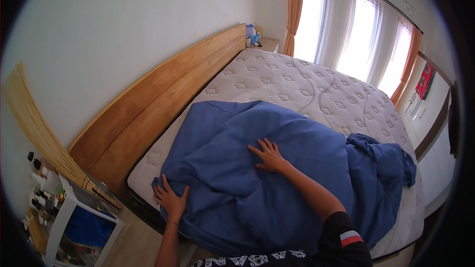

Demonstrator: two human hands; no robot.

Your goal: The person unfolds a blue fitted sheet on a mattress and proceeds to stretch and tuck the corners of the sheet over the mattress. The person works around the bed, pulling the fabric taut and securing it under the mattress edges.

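Observation:
A blue bed sheet point(307, 188) lies loosely over the near part of a bare quilted mattress point(277, 79), wrinkled in the middle and bunched into a heap on the right. My left hand point(170, 199) rests on the sheet at the mattress's near left corner, fingers spread. Farther in, my right hand point(268, 155) lies flat on the middle of the cloth with its fingers apart. Neither hand grips the fabric. Most of the near mattress edge is hidden under the sheet.
A wooden headboard point(163, 84) runs along the left wall. Beside the near left corner stand a broom of thin sticks point(44, 123) and a white rack point(84, 200) with bottles. A small bedside table point(267, 44) and curtained windows point(358, 34) are at the far end.

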